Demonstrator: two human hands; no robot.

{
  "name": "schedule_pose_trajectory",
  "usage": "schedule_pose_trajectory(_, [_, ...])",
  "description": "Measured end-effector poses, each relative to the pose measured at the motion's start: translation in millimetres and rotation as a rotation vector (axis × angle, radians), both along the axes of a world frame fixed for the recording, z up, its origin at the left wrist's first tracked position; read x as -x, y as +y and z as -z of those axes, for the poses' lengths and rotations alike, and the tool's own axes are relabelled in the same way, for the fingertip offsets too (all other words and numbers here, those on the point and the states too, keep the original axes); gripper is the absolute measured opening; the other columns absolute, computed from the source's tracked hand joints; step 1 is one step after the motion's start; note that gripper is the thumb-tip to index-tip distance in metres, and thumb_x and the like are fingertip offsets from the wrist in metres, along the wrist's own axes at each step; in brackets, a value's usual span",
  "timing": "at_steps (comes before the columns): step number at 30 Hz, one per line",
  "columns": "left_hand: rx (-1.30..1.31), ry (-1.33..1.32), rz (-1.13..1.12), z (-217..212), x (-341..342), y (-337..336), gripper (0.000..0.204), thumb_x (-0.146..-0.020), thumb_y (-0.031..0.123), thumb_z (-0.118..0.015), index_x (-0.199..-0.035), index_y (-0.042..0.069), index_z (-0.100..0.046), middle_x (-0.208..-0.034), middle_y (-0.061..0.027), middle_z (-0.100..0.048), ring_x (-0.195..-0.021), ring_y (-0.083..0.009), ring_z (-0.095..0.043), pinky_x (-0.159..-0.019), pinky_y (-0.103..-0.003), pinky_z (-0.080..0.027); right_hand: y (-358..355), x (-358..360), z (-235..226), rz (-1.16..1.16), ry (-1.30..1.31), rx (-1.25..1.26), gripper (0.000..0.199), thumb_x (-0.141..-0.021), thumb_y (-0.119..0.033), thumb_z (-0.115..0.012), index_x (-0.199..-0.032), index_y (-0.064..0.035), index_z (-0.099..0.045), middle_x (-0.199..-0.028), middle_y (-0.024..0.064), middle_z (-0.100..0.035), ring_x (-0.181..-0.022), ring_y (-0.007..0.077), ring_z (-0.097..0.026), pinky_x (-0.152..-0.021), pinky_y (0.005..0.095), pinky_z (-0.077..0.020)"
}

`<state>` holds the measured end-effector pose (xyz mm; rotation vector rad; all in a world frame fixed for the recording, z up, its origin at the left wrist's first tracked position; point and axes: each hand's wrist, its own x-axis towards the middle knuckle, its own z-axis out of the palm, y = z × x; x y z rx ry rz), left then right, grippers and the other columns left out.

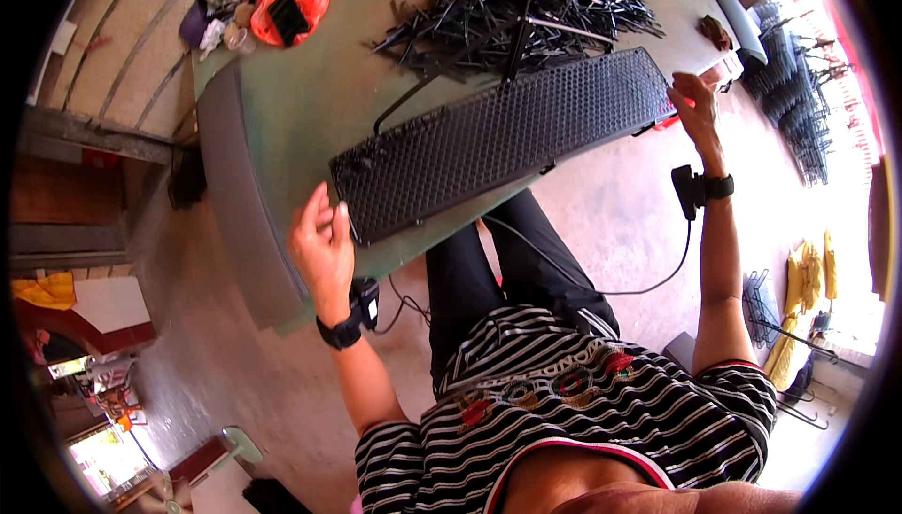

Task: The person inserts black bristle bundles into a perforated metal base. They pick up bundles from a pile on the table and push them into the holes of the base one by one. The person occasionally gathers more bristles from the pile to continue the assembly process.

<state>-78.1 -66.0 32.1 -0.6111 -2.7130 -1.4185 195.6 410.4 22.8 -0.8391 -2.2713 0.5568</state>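
Note:
A long black mesh rack panel (507,133) lies slantwise in front of me, its near edge reaching over the table's front edge. Thin black rods (519,44) rise behind it, one with a pale bar, and seem joined to it. At the panel's left end is my left hand (322,246), fingers loosely bent and apart, thumb close to the corner. My right hand (697,110) is at the opposite end, its fingers bent and apart, fingertips at the rim. Neither hand is wrapped round the panel; whether the fingertips press on it is unclear.
On the green table (291,119) is a large heap of black strips (554,11). An orange bag (293,8) with a dark object lies far left, near crumpled cloths. A cable (601,290) crosses my lap from the right wrist device. Stacked black racks (794,91) stand right.

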Motion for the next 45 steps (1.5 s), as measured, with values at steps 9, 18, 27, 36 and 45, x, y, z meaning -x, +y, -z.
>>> schedule_pose_trajectory(9, [0.125,-0.435,0.136,57.5,-4.1,-21.4,0.060,-0.085,0.026,-0.064,-0.133,0.000,-0.038,-0.117,-0.0139,-0.054,-0.099,-0.0212,-0.055,-0.084,-0.032,-0.045,30.8,-7.4,9.9,0.100,-0.377,0.140,0.062,-0.076,-0.033,-0.071,-0.125,-0.0012,-0.047,-0.120,0.0195,-0.055,-0.113,0.0304,-0.052,-0.094,0.0390,-0.0417])
schedule_pose_trajectory(18, [0.091,-0.654,0.171,70.4,7.2,-30.7,0.056,-0.088,0.023,-0.061,-0.135,0.003,-0.036,-0.106,-0.0052,-0.054,-0.096,-0.0133,-0.054,-0.083,-0.029,-0.047,73.7,-21.7,38.1,0.128,-0.631,0.604,0.050,-0.079,-0.048,-0.064,-0.101,-0.0030,-0.060,-0.089,0.0063,-0.063,-0.083,0.0145,-0.060,-0.064,0.0301,-0.0502])
schedule_pose_trajectory(27, [0.155,-0.224,0.043,-65.2,89.4,-89.9,0.040,-0.086,0.018,-0.062,-0.124,0.007,-0.053,-0.097,-0.0030,-0.062,-0.079,-0.0082,-0.057,-0.063,-0.021,-0.042,62.0,-21.4,40.0,0.137,-0.539,0.504,0.047,-0.080,-0.050,-0.061,-0.090,-0.0034,-0.061,-0.072,0.0031,-0.061,-0.057,0.0094,-0.060,-0.044,0.0239,-0.0445])
schedule_pose_trajectory(36, [0.375,0.165,0.097,-233.1,99.7,-22.6,0.039,-0.087,0.019,-0.061,-0.123,0.006,-0.054,-0.100,-0.0100,-0.059,-0.089,-0.0133,-0.055,-0.079,-0.026,-0.044,93.2,-8.5,4.8,0.023,-0.552,-0.036,0.051,-0.071,-0.036,-0.075,-0.108,-0.0049,-0.058,-0.096,0.0156,-0.063,-0.088,0.0275,-0.061,-0.073,0.0386,-0.0492])
schedule_pose_trajectory(45, [0.771,0.256,0.358,-153.8,191.1,105.7,0.046,-0.074,0.025,-0.071,-0.111,-0.002,-0.060,-0.092,-0.0192,-0.063,-0.081,-0.0246,-0.063,-0.073,-0.035,-0.049,47.9,88.8,-104.1,-0.193,-0.615,-0.421,0.056,-0.074,-0.017,-0.072,-0.123,-0.0037,-0.048,-0.112,0.0151,-0.055,-0.104,0.0313,-0.053,-0.088,0.0394,-0.0418])
